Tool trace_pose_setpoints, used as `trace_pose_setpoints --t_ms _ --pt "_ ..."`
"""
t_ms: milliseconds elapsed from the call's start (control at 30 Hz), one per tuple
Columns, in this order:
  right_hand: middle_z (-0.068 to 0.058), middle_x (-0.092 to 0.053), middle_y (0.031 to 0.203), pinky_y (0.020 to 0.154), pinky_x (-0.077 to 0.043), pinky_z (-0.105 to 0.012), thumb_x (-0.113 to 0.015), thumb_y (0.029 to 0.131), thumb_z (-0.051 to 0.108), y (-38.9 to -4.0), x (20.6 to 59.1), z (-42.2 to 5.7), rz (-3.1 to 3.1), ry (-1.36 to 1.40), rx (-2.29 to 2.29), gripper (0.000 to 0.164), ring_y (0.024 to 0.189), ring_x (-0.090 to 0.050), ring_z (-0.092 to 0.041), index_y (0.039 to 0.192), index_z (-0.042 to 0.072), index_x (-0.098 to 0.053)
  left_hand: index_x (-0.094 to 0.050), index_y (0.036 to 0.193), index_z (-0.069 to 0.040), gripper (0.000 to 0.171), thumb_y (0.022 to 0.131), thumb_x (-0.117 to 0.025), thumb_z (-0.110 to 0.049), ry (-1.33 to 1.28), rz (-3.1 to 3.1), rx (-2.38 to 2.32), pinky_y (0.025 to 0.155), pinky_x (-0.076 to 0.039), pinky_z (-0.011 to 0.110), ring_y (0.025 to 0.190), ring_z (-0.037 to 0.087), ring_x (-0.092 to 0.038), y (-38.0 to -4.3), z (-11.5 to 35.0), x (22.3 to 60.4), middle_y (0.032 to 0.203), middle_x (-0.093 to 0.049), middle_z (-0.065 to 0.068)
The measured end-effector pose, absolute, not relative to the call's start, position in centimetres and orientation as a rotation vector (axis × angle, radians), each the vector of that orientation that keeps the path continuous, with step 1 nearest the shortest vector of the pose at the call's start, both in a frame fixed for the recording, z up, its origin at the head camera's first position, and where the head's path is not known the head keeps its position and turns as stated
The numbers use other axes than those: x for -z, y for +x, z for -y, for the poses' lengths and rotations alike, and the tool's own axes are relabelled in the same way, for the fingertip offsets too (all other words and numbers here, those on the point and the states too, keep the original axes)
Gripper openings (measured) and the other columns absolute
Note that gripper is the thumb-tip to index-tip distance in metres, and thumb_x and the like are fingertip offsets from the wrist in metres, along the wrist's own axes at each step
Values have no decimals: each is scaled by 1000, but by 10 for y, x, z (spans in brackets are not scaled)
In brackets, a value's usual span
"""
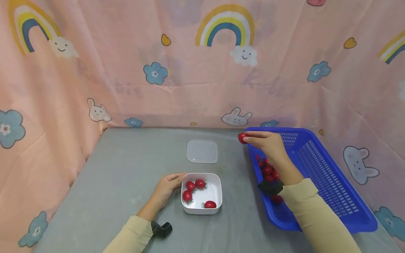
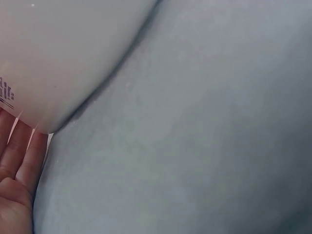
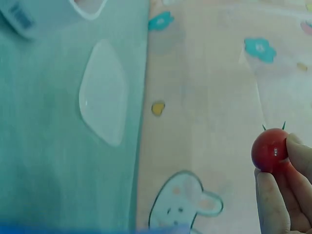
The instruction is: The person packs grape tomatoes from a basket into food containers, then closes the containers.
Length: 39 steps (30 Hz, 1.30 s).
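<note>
A red cherry tomato [image 3: 269,151] with thin green stem tips is pinched between the thumb and fingers of my right hand [image 1: 268,144], held over the far left corner of the blue basket [image 1: 326,165]. More cherry tomatoes [image 1: 267,171] lie along the basket's left side, partly hidden by the right forearm and wrist camera. My left hand [image 1: 167,186] rests against the left side of a small white square box [image 1: 202,211], its fingers [image 2: 33,158] extended along the outer wall. Inside the box are several cherry tomatoes [image 1: 200,183], grouped at the left and front.
Behind the box, a translucent lid [image 1: 202,151] lies flat on the grey table [image 1: 126,168]. A pink patterned curtain [image 1: 196,95] hangs along the table's back and sides. The basket's raised rim borders the right part of the table.
</note>
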State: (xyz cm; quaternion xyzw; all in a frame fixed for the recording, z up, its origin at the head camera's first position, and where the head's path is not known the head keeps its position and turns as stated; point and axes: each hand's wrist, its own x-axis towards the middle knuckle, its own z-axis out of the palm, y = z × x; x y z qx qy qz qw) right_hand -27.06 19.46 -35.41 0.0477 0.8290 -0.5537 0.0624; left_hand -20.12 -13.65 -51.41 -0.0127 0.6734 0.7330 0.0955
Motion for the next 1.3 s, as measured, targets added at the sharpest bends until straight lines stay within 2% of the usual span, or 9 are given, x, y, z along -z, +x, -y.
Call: trace_pose_setpoints --t_ms 200,400,567,867,1100,1300 --pt "-13 -61 136 113 -42 -44 -77 87 35 -259 352 -174 -2438 145 1737 53 122 -57 -24 129 5 -66 -65 120 11 34 93 -65 -10 -68 -1983 -2187 87 -54 20 96 0 -67 -202 134 512 113 -74 6" --pt "-7 -71 121 110 -43 -43 -77 87 27 -247 352 -156 -2390 149 1787 45 121 -55 -26 125 4 -68 -65 120 11 34 93 -65 -11 -68 -1992 -2181 88 -53 20 97 0 -66 -201 136 512 115 -74 8" --pt "-5 -74 116 109 -44 -45 -78 87 27 -237 355 -144 -2377 153 1770 41 123 -55 -26 122 7 -71 -65 121 12 35 94 -65 -11 -60 -1996 -2174 87 -53 20 97 0 -66 -200 137 513 114 -74 7" --pt "-3 -78 102 102 -49 -44 -79 85 25 -229 362 -130 -2379 76 1752 36 112 -62 -22 116 7 -74 -65 121 11 35 94 -65 -10 -66 -1977 -2187 87 -54 20 96 0 -67 -201 135 512 113 -74 6" --pt "-6 -77 105 97 -51 -40 -81 83 25 -217 363 -117 -2379 31 1718 36 108 -66 -19 114 9 -76 -64 121 12 35 94 -65 -10 -69 -1968 -2197 87 -54 20 96 -1 -67 -201 134 512 111 -75 3" --pt "-9 -76 109 99 -52 -42 -80 84 23 -206 365 -104 -2345 -8 1716 33 105 -67 -18 113 9 -76 -64 121 12 34 94 -65 -9 -67 -1974 -2205 87 -54 20 96 -1 -66 -201 134 512 111 -75 4"
